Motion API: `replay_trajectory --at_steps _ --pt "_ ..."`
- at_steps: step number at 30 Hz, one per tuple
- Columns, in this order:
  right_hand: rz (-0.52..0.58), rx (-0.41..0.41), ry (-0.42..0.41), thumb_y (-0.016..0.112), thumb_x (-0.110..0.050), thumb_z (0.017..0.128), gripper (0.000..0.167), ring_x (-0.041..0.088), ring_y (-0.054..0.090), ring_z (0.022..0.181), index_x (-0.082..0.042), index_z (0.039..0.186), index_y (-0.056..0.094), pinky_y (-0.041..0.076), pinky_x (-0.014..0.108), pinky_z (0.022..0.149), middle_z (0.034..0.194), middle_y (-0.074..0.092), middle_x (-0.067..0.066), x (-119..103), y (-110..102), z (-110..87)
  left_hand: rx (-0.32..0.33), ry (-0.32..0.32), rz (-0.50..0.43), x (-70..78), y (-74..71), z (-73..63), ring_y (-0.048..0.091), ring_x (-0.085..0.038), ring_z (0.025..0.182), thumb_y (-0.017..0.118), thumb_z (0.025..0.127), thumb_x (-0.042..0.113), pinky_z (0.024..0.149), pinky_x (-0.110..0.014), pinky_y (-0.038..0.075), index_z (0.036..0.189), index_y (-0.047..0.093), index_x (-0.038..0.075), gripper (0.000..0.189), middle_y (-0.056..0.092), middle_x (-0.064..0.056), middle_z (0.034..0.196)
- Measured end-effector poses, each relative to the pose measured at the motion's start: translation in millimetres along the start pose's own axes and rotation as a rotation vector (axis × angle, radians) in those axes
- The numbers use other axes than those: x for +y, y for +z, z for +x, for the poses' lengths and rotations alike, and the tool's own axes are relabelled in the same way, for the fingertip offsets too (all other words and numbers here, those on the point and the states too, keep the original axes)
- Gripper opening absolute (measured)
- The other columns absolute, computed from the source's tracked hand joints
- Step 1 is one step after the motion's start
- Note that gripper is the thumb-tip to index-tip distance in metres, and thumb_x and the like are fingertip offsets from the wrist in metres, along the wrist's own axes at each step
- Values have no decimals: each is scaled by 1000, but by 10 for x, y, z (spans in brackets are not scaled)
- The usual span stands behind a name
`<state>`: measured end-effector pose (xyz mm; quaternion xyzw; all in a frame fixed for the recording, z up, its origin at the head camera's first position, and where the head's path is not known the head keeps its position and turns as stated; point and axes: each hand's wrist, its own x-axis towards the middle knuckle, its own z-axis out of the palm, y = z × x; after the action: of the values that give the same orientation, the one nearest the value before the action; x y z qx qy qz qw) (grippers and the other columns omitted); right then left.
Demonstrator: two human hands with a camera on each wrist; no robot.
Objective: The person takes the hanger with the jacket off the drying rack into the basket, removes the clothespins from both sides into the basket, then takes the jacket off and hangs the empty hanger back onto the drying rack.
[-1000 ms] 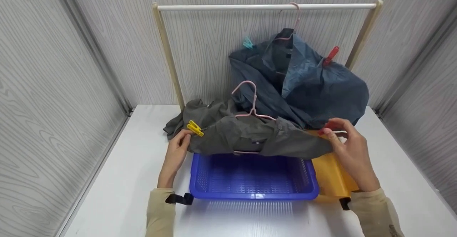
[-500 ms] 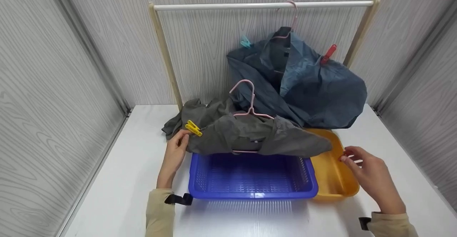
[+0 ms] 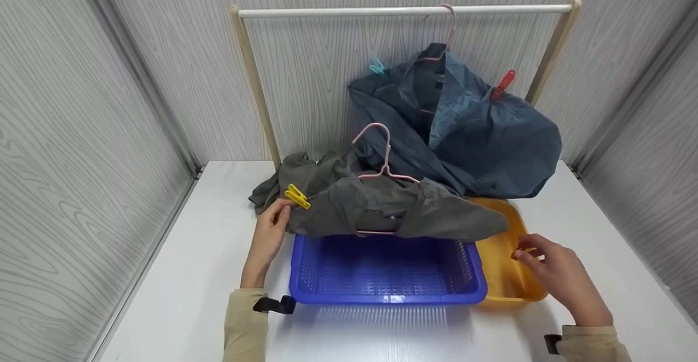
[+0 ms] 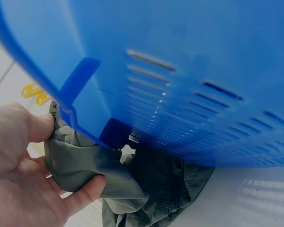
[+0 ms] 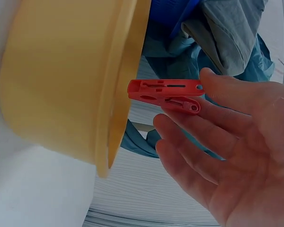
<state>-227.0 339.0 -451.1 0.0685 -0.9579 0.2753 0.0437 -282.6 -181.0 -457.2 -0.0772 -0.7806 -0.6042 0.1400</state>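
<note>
Your left hand (image 3: 271, 228) holds the grey shirt (image 3: 447, 215) beside the yellow clip (image 3: 298, 196); your right hand (image 3: 561, 272) pinches one small red piece (image 3: 516, 253).

The person wears a beige left sleeve (image 3: 245, 326) and a matching right sleeve (image 3: 594, 343) — plus 1 black left strap (image 3: 274, 304) and 1 black right strap (image 3: 552, 343) at the cuffs.
</note>
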Motion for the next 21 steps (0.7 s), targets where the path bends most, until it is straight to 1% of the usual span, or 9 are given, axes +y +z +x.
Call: replay_trajectory --at_steps 3,5,7,9,11,14,16,18,21 --pt "-3 6 19 63 -23 98 41 42 60 104 4 128 56 48 58 88 117 63 23 -18 8 -1 -1 -2 5 2 -7 6 45 -17 78 48 103 4 68 -26 37 110 65 -4 21 54 -15 89" --pt "-7 33 11 63 -23 98 44 45 55 110 4 131 54 45 60 90 125 58 26 -34 0 -7 -3 -4 6 4 -11 10 45 -17 77 48 103 5 68 -26 37 110 66 -3 20 54 -15 89" --pt "-11 75 -15 64 -23 97 46 47 53 113 4 133 53 45 62 90 132 53 29 -66 -16 -14 -6 0 14 8 -16 14 45 -17 77 48 103 5 68 -26 37 110 66 -4 21 55 -16 89" --pt "-15 123 -57 66 -20 96 44 47 52 113 4 131 54 45 63 89 132 53 28 -112 -36 -10 -9 -4 16 4 -16 20 46 -17 77 48 103 5 68 -26 38 110 66 -4 21 56 -16 90" --pt "-18 153 -86 66 -21 96 42 46 52 113 3 130 55 45 63 89 132 54 27 -194 -61 -2 -9 -6 14 -84 -11 50 46 -18 78 48 104 6 68 -26 37 110 66 -3 21 56 -16 90" --pt "-21 169 -121 66 -23 97 42 45 51 116 1 130 56 41 64 92 131 55 25 -393 -96 16 0 -8 11 -246 4 99 46 -19 79 49 104 8 68 -26 37 111 67 -1 21 57 -14 92" --pt "-18 178 -163 66 -24 96 42 44 49 119 -1 130 57 39 64 95 132 55 23 -571 -117 25 10 -3 14 -354 10 128 45 -19 77 49 104 10 66 -26 37 111 67 1 21 55 -12 88" --pt "-15 197 -226 67 -22 96 41 40 49 121 -3 131 58 38 62 98 133 56 19 -767 -123 43 20 -1 23 -375 11 129 45 -18 75 50 104 11 65 -26 37 110 68 3 21 54 -10 86" --pt "-24 223 -330 69 -17 94 40 33 50 123 -7 131 59 43 55 97 134 56 12 -1067 -115 86 26 2 27 -377 12 122 45 -18 74 50 104 10 64 -26 37 109 68 3 20 53 -8 84"
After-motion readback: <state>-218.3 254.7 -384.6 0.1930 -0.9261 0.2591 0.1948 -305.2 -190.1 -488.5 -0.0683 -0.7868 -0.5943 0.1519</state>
